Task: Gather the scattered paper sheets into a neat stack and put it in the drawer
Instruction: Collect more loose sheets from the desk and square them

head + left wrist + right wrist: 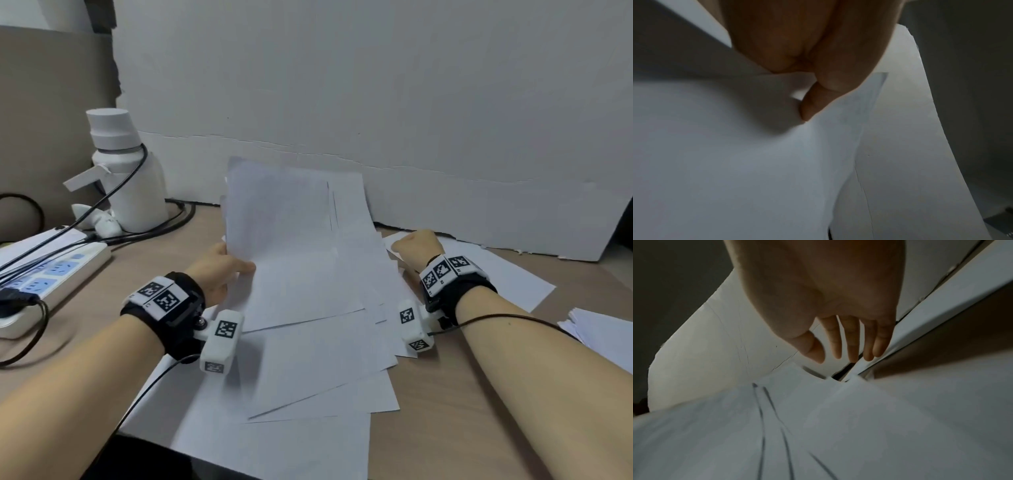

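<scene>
Several white paper sheets (308,274) lie fanned across the middle of the wooden desk (462,394), their far ends curling up against a white board. My left hand (222,267) pinches the left edge of the top sheets (735,146) between thumb (809,105) and fingers, lifting them. My right hand (416,248) hovers at the pile's right side with its fingers (851,344) straight and slightly spread above the sheets (818,426), holding nothing. One more sheet (496,274) lies flat under and beyond the right wrist. No drawer is in view.
A white bottle (126,171) stands at the back left beside a power strip (44,270) with black cables. The white board (376,102) walls off the far side. Another small paper stack (603,332) sits at the right edge.
</scene>
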`<state>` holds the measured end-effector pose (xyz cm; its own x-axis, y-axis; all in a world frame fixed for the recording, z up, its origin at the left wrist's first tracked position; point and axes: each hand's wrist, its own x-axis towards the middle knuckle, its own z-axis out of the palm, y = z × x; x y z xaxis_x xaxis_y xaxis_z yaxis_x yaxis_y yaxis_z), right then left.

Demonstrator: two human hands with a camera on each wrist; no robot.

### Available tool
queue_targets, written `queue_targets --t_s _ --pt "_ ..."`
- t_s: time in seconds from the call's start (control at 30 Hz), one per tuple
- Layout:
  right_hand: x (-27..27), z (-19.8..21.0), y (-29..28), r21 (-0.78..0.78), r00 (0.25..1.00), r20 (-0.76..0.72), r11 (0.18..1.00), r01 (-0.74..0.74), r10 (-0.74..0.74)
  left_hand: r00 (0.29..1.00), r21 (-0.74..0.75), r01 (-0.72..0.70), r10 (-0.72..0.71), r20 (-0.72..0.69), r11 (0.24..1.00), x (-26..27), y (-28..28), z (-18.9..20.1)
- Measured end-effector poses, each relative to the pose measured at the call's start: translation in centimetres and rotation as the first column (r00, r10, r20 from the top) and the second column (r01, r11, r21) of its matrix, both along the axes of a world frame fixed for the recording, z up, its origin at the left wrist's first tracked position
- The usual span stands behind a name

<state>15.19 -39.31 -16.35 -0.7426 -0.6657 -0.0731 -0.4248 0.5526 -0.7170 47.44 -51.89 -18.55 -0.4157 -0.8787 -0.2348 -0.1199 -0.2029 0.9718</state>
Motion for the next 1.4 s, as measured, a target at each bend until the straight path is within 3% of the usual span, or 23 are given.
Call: queue_targets --t_s 0.1,0.27,0.37,0.53,0.63,0.73,0.83,0.97,1.07,1.23,1.4 --pt "0.1 0.4 0.8 -0.181 0.992 0.097 0.982 -0.058 0.076 0.994 -0.036 -0.011 0.007 -0.109 0.999 0.7 0.0 0.3" --pt "0.7 1.7 1.5 -0.311 0.950 0.229 0.941 -0.136 0.212 0.974 0.011 -0.016 0.018 -0.226 1.000 1.3 0.4 0.5" --pt "0.5 2.4 1.5 -0.386 0.965 0.138 0.909 -0.156 0.224 0.962 0.055 0.007 0.009 -0.274 0.998 1.7 0.4 0.6" --pt "1.6 4.5 1.4 -0.348 0.958 -0.221 0.903 -0.250 0.180 0.927 0.115 -0.001 0.045 -0.373 0.993 1.6 1.1 0.7" --pt "3.1 7.4 1.9 -0.485 0.943 -0.249 0.815 -0.319 0.221 0.883 0.231 0.019 0.092 -0.460 0.973 1.4 1.6 0.7" --pt "3.8 10.4 1.8 -0.516 0.915 -0.293 0.760 -0.395 0.277 0.850 0.351 0.084 0.117 -0.514 0.932 1.1 2.5 1.1" --pt "3.9 12.6 1.1 -0.512 0.900 -0.381 0.762 -0.397 0.213 0.890 0.420 0.098 0.109 -0.443 0.902 -0.2 3.0 1.1" --pt "4.3 15.2 0.4 -0.424 0.813 -0.578 0.822 -0.380 0.077 0.951 0.397 0.014 0.110 -0.290 0.918 -2.0 2.5 1.2" --pt "4.3 16.8 0.2 -0.401 0.773 -0.634 0.861 -0.314 -0.013 0.983 0.411 -0.026 0.097 -0.153 0.911 -2.3 1.8 0.6" --pt "3.7 19.0 0.9 -0.559 0.801 -0.546 0.819 -0.129 -0.246 0.977 0.453 -0.165 0.209 -0.050 0.876 -1.7 -0.1 -0.6" --pt "4.0 20.0 2.4 -0.671 0.869 -0.339 0.740 0.044 -0.360 0.936 0.454 -0.262 0.339 -0.094 0.851 -1.5 -0.8 -1.3"
